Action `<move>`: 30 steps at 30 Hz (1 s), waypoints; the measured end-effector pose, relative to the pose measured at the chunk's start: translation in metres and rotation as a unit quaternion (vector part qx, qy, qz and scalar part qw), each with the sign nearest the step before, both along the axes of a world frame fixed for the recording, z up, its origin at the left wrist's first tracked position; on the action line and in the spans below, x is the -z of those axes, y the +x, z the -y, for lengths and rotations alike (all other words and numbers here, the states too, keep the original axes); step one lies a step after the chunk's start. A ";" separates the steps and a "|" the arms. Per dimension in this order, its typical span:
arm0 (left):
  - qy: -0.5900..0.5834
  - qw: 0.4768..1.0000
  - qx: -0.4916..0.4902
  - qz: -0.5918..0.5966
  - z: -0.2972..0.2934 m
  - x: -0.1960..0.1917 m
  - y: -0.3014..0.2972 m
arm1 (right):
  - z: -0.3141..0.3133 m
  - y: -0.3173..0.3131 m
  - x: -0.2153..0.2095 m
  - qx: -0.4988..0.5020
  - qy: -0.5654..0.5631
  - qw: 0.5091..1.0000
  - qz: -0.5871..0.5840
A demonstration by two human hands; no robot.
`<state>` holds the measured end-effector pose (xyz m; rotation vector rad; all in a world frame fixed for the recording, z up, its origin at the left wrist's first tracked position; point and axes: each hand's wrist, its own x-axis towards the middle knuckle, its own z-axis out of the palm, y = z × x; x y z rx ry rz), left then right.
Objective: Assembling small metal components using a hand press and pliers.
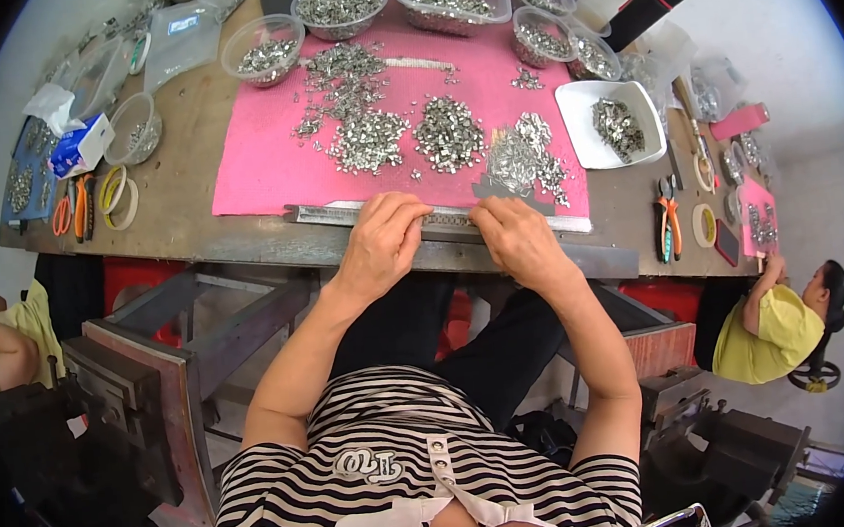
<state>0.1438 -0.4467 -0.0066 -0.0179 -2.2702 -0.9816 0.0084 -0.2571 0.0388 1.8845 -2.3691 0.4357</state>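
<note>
A long metal rail [327, 214] lies along the front edge of a pink mat [266, 142]. Between my hands, a row of small metal pieces [448, 219] sits in its channel. My left hand [380, 242] is closed, its fingertips pinched at the left end of that row. At the right end, my right hand [520, 240] is also closed, thumb and fingers pressed together. What either pinch holds is hidden by the fingers. Just beyond the rail are loose piles of shiny metal pieces [449, 133], one of them beside a thin grey plate [484, 191] near my right hand.
Round and square tubs [265, 68] of metal pieces line the back. A white tray [577, 129] stands right, with orange-handled pliers [667, 222] nearer. Tape rings [119, 198], hand tools [84, 208] and a tissue box [81, 148] lie left. People in yellow [770, 338] sit at both sides.
</note>
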 end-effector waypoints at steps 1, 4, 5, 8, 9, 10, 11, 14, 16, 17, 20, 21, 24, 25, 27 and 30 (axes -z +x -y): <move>0.000 1.000 0.000 0.003 0.000 0.000 0.000 | -0.001 -0.002 -0.001 0.000 -0.001 1.000 0.016; -0.001 1.000 -0.003 0.010 -0.001 -0.003 0.001 | -0.003 -0.003 0.001 0.002 -0.021 0.998 0.056; -0.005 1.000 -0.005 0.015 -0.002 -0.004 0.001 | -0.004 -0.002 0.002 0.004 -0.041 0.996 0.082; -0.012 1.000 -0.014 0.012 -0.006 0.000 -0.001 | -0.003 0.007 0.008 0.026 -0.085 0.993 0.076; -0.011 1.000 -0.015 0.012 -0.006 0.001 0.000 | -0.003 0.008 0.011 0.025 -0.084 0.993 0.076; -0.010 1.000 -0.018 0.008 -0.007 0.002 -0.001 | -0.003 0.010 0.015 0.036 -0.102 0.991 0.084; -0.009 1.000 -0.021 0.005 -0.008 0.002 -0.001 | -0.003 0.011 0.017 0.046 -0.121 0.987 0.093; -0.001 1.000 -0.013 0.008 -0.007 -0.003 0.000 | -0.001 0.013 0.017 0.071 -0.139 0.979 0.132; -0.004 1.000 -0.015 0.013 -0.007 -0.002 -0.001 | 0.003 0.015 0.018 0.080 -0.145 0.976 0.140; -0.007 1.000 -0.017 0.018 -0.006 -0.002 -0.002 | 0.004 0.016 0.018 0.089 -0.151 0.974 0.146; 0.023 1.000 -0.004 0.016 -0.003 0.001 -0.001 | 0.005 0.014 0.023 0.090 -0.170 0.969 0.155; 0.022 1.000 -0.004 0.016 -0.003 0.000 -0.001 | 0.005 0.014 0.024 0.090 -0.171 0.969 0.156; 0.042 0.999 0.001 0.011 -0.003 -0.002 0.000 | 0.007 0.015 0.025 0.108 -0.173 0.960 0.195; 0.055 0.998 0.005 0.014 -0.003 -0.003 0.000 | 0.010 0.017 0.022 0.106 -0.178 0.960 0.189; 0.068 0.998 0.008 0.017 -0.004 -0.008 0.000 | 0.015 0.019 0.018 0.104 -0.183 0.960 0.184; 0.077 0.996 0.033 0.024 -0.005 -0.015 -0.001 | 0.015 0.019 0.017 0.067 -0.183 0.970 0.148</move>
